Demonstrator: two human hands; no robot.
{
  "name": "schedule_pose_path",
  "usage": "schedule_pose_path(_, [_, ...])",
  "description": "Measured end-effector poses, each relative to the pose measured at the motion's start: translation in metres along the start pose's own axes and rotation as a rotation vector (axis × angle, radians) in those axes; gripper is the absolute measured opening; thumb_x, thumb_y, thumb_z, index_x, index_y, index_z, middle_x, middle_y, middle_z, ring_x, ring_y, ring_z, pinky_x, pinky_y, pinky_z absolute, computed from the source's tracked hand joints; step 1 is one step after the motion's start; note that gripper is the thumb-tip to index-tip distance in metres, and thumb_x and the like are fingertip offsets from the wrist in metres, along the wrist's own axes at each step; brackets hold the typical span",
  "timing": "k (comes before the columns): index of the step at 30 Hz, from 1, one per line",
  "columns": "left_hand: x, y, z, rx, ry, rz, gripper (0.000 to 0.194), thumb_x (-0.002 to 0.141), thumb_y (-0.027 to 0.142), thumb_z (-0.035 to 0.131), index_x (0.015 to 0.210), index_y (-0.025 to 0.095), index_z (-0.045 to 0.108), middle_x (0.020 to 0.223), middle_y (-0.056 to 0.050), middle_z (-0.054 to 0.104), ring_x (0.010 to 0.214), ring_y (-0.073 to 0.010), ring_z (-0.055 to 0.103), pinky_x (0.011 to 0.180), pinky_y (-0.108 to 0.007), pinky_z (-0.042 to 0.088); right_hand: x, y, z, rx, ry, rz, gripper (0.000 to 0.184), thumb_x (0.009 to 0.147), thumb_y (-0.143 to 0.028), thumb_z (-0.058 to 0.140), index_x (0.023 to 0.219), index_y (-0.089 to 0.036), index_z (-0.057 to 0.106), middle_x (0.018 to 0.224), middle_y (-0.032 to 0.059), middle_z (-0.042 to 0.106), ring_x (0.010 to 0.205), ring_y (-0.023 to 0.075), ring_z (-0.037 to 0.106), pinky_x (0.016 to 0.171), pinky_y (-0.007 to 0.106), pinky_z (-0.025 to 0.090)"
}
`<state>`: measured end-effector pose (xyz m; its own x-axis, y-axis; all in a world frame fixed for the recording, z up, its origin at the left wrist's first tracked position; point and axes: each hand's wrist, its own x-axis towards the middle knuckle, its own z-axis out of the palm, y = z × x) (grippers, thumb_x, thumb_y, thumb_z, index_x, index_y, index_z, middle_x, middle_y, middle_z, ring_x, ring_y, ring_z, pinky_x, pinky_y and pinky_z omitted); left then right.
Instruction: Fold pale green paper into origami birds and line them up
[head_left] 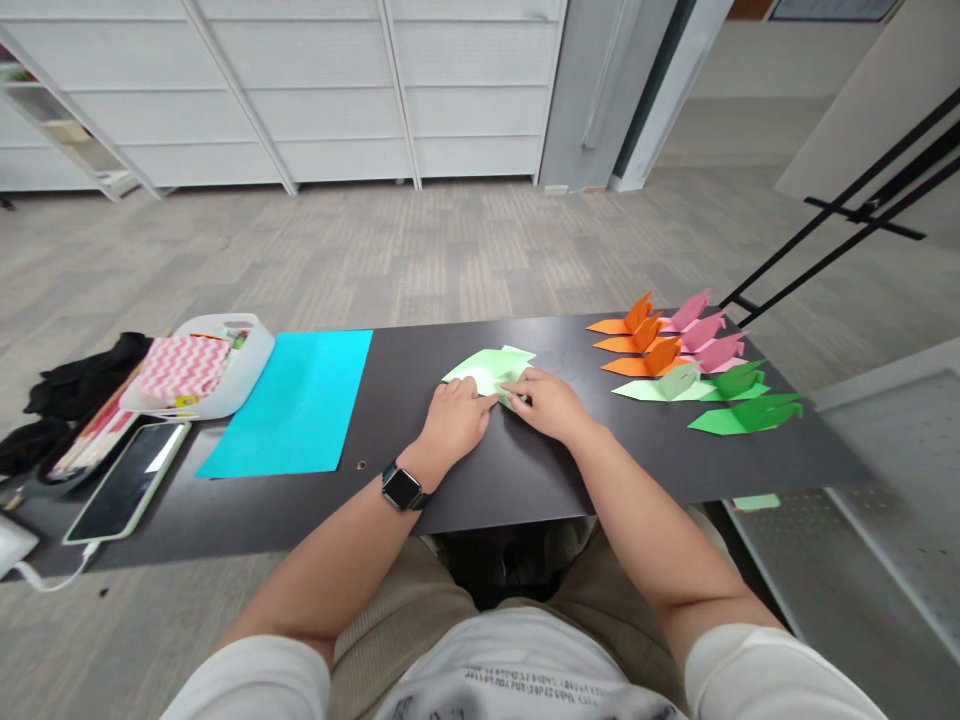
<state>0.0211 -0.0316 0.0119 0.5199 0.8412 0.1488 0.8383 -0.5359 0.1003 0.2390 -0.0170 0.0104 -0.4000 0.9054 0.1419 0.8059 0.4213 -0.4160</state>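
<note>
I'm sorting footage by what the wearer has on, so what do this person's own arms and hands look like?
The left hand and right hand are both ungloved. A watch with a dark band and squarish dark screen circles the left wrist. White short sleeves leave both forearms bare.

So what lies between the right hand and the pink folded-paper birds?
In the head view, dark tabletop comes first beside the right hand, then the orange folded-paper birds, which sit directly beside the pink birds.
</note>
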Motion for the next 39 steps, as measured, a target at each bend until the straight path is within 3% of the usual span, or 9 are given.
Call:
schedule_pose_path(8, [-0.007, -0.009, -0.007, -0.002, -0.046, -0.077, 0.036, 0.104, 0.045, 0.057, 0.134, 0.035, 0.074, 0.107, -0.011, 0.072, 0.099, -0.0264, 0.067, 0.084, -0.037, 0.049, 0.004, -0.003, 0.015, -0.053, -0.002, 0.019, 0.029, 0.101, -0.030, 0.060, 0.119, -0.029, 0.083, 0.105, 0.0072, 0.070, 0.097, 0.0215, 0.065, 0.087, 0.033, 0.050])
schedule_pose_path(22, [-0.016, -0.045, -0.025, -0.085, -0.145, -0.348, 0.039, 0.102, 0.044, 0.058, 0.138, 0.038, 0.073, 0.125, -0.008, 0.079, 0.104, -0.0305, 0.075, 0.084, -0.040, 0.058, 0.003, 0.000, 0.020, -0.051, 0.040, 0.012, 0.029, 0.099, -0.028, 0.061, 0.118, -0.030, 0.084, 0.106, 0.0058, 0.072, 0.096, 0.0205, 0.066, 0.088, 0.032, 0.051])
schedule_pose_path(31, [-0.015, -0.059, -0.028, -0.108, -0.142, -0.400, 0.036, 0.102, 0.044, 0.057, 0.131, 0.036, 0.077, 0.124, -0.008, 0.079, 0.107, -0.0317, 0.074, 0.087, -0.041, 0.058, 0.003, 0.002, 0.022, -0.053, 0.045, -0.005, 0.029, 0.100, -0.029, 0.061, 0.117, -0.029, 0.083, 0.106, 0.0062, 0.072, 0.096, 0.0205, 0.067, 0.088, 0.032, 0.051])
schedule_pose_path(34, [-0.013, -0.067, -0.027, -0.086, -0.075, -0.447, 0.036, 0.102, 0.041, 0.056, 0.129, 0.030, 0.078, 0.120, -0.010, 0.079, 0.108, -0.0307, 0.073, 0.090, -0.040, 0.057, 0.003, 0.003, 0.022, -0.045, 0.049, -0.013, 0.029, 0.099, -0.028, 0.061, 0.117, -0.029, 0.083, 0.105, 0.0064, 0.072, 0.096, 0.0208, 0.066, 0.089, 0.033, 0.052])
schedule_pose_path(39, [-0.010, -0.087, -0.026, -0.121, 0.142, -0.512, 0.034, 0.104, 0.034, 0.052, 0.125, 0.023, 0.076, 0.114, -0.010, 0.079, 0.103, -0.0261, 0.072, 0.093, -0.036, 0.054, 0.003, 0.006, 0.021, -0.038, 0.060, -0.080, 0.029, 0.097, -0.027, 0.063, 0.118, -0.025, 0.083, 0.104, 0.0083, 0.071, 0.099, 0.0233, 0.064, 0.093, 0.036, 0.051])
